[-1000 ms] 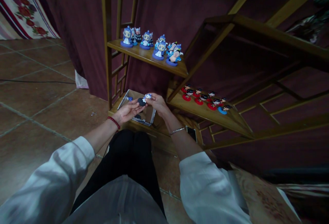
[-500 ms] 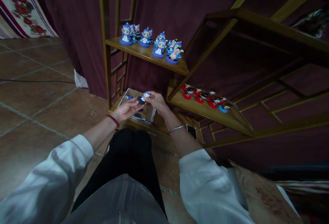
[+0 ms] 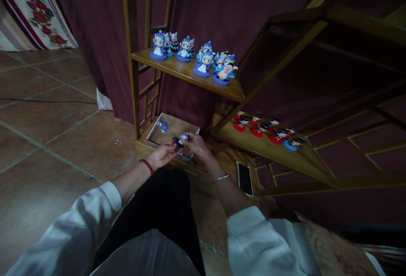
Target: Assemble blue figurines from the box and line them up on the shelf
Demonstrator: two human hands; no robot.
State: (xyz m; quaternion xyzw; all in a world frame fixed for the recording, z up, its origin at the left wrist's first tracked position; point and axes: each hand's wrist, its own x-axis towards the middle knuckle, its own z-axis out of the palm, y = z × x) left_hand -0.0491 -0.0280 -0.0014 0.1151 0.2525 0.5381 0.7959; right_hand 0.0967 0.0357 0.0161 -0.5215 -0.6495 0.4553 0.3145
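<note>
Over the front part of a shallow cardboard box [image 3: 177, 124], my right hand [image 3: 196, 144] is closed on a small blue-haired figurine [image 3: 183, 138] in white. My left hand [image 3: 163, 155] pinches a dark round base [image 3: 177, 142] right beside the figurine's lower end. Whether the base and the figurine are joined, I cannot tell. Inside the box, towards its left back corner, lie small blue figurine pieces [image 3: 163, 127]. My hands hide the box's front part.
Several blue-based figurines [image 3: 203, 64] stand on the upper wooden shelf [image 3: 187, 73]. Lower right, several red-based figurines [image 3: 260, 129] and a blue-based one [image 3: 293, 143] share another shelf [image 3: 272, 151]. A phone [image 3: 244, 178] lies right of my right forearm. Slanting wooden bars frame the shelves.
My hands have come slightly down and nearer to me with the figurine and base, uncovering more of the box's inside. The view has shifted, so the shelves sit further right and lower.
</note>
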